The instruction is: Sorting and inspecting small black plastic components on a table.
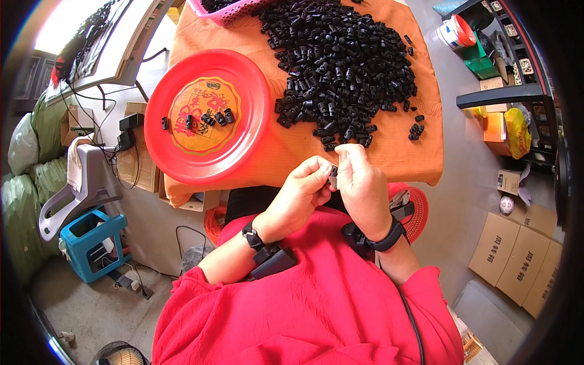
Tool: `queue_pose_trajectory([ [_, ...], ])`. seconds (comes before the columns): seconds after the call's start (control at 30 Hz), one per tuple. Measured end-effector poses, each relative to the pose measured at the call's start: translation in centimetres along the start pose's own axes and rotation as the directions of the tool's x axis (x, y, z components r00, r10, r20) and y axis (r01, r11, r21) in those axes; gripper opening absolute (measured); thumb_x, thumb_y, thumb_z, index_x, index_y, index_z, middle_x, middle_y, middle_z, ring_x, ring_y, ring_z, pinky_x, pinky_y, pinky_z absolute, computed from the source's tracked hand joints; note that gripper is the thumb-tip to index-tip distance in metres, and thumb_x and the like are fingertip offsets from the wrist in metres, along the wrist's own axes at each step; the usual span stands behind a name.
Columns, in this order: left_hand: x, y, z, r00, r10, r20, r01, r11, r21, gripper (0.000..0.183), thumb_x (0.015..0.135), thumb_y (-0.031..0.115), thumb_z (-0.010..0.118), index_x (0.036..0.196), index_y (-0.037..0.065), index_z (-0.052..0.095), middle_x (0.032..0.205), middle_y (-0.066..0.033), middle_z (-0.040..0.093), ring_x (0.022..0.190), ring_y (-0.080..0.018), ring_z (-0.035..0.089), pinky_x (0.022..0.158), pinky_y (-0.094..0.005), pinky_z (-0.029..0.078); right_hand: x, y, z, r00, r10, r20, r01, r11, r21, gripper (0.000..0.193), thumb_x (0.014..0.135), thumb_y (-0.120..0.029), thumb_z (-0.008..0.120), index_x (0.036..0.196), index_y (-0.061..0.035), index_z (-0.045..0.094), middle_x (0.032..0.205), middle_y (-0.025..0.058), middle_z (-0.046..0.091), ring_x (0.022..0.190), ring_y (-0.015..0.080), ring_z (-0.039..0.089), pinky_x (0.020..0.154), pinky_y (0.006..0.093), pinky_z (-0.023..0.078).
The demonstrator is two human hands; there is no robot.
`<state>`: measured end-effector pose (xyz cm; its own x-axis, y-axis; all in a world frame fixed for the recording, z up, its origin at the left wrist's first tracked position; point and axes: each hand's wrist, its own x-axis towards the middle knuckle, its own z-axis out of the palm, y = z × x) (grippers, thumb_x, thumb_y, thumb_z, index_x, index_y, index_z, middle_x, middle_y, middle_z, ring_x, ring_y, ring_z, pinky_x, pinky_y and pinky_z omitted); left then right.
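Note:
Just in front of the table's near edge, my two hands meet with closed fingers. My left hand (304, 187) pinches a small black cord lock (333, 175) between thumb and fingers. Right beside it, my right hand (363, 187) has thumb and forefinger pressed together; whatever is between them is too small or hidden to make out. Beyond my hands, a big pile of black cord locks (347, 67) spreads over the orange-covered table (292, 161). To the left lies a round red plate (246, 143) with several cord locks in a loose row on it.
At the table's far edge stands a pink perforated basket (234, 15). A red basket (417, 213) is below the table to my right. On the floor are a blue stool (91, 243) at left and cardboard boxes (517, 258) at right. A dark shelf (505, 97) stands far right.

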<state>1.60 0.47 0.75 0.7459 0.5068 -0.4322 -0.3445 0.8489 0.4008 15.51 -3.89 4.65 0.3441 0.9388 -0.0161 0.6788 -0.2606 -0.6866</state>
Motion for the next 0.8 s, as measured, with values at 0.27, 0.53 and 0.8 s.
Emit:
queue_pose_trajectory([
  [0.27,0.06,-0.17,-0.2,1.0,0.004,0.02,-0.004,1.0,-0.009,0.012,0.104,0.019,0.052,0.097,0.01,0.056,0.086,0.003,0.056,0.076,-0.0063,0.05,0.068,-0.0211,0.039,0.01,-0.17,-0.02,1.0,0.027,0.011,-0.027,1.0,0.015,0.01,0.098,-0.014,0.054,0.105,-0.0079,0.058,0.068,0.0191,0.063,0.064,0.0398,0.065,0.053,0.0499,0.048],
  [0.53,0.02,-0.43,-0.35,1.0,0.018,0.008,-0.018,1.0,0.008,0.012,0.104,0.02,0.052,0.097,0.011,0.056,0.086,0.0031,0.056,0.075,-0.006,0.048,0.067,-0.0215,0.038,-0.08,-0.32,0.06,0.999,0.045,0.014,-0.045,0.999,0.024,0.012,0.098,-0.015,0.054,0.106,-0.0073,0.059,0.068,0.0188,0.064,0.065,0.0394,0.066,0.054,0.0492,0.049],
  [0.8,-0.21,-0.33,0.01,0.999,0.024,-0.027,-0.023,0.999,0.027,0.012,0.104,0.019,0.052,0.096,0.011,0.057,0.084,0.0025,0.056,0.073,-0.0062,0.047,0.065,-0.0207,0.037,-0.3,0.38,0.75,0.997,0.001,-0.076,-0.001,1.0,-0.003,0.012,0.097,-0.013,0.055,0.107,-0.0079,0.059,0.068,0.0176,0.064,0.063,0.0381,0.065,0.053,0.0476,0.049],
])
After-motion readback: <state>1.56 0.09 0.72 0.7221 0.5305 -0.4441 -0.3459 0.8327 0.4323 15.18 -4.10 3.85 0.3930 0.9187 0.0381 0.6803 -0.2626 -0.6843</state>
